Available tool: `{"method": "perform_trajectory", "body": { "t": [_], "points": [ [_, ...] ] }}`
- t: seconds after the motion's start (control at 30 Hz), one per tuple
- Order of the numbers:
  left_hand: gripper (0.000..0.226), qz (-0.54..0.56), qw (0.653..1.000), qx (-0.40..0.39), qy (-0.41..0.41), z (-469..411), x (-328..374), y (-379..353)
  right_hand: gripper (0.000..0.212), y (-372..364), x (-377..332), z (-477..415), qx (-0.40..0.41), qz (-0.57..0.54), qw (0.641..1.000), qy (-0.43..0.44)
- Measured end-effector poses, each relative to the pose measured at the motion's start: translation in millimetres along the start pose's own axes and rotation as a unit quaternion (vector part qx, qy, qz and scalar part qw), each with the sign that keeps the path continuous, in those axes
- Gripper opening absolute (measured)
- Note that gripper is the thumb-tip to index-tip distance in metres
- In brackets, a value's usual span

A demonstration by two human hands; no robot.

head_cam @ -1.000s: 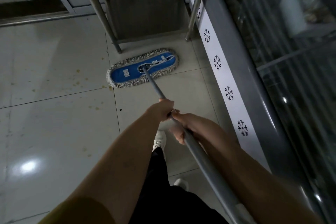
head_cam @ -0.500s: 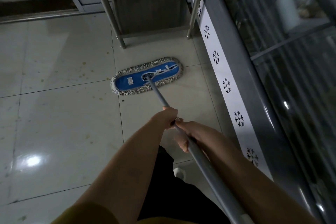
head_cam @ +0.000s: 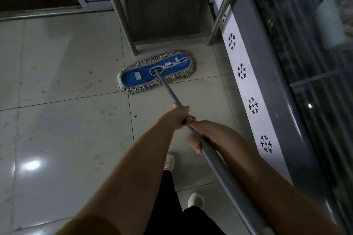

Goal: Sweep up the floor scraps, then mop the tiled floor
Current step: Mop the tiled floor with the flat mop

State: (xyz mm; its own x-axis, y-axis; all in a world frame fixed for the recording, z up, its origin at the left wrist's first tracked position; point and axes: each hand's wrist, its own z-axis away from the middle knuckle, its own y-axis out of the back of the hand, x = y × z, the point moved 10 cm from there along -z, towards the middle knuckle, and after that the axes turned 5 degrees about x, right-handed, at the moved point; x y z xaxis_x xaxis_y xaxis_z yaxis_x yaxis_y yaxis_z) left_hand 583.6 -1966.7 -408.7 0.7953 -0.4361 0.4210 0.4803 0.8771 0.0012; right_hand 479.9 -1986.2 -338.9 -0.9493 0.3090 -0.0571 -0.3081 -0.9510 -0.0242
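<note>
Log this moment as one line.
phase: mopping; left hand: grips mop handle; right hand: grips mop handle; mop head: flat on tiled floor; stains: left of it

Glossy pale tiles at left with dull yellowish specks, blue cloth mop pad fringed in rough grey yarn, smooth matt grey handle, brushed metal legs at top, shiny glass case at right

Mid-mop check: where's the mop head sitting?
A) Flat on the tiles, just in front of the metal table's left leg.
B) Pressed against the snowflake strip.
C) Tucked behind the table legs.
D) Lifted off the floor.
A: the mop head lies flat on the tiled floor just before the table leg, bare tile between it and the snowflake strip.
</note>
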Motion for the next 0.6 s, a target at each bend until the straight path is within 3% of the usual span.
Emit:
{"method": "perform_trajectory", "body": {
  "t": [0.27,0.6],
  "points": [
    [0.041,0.047,0.999,0.013,-0.023,-34,75,43,0.032,-23,-95,-16,0.033,0.022,0.997,0.062],
    [0.034,-0.049,0.999,0.019,-0.013,-30,63,57,0.036,-46,-75,-18,-0.006,-0.013,0.999,0.036]
  ]
}}
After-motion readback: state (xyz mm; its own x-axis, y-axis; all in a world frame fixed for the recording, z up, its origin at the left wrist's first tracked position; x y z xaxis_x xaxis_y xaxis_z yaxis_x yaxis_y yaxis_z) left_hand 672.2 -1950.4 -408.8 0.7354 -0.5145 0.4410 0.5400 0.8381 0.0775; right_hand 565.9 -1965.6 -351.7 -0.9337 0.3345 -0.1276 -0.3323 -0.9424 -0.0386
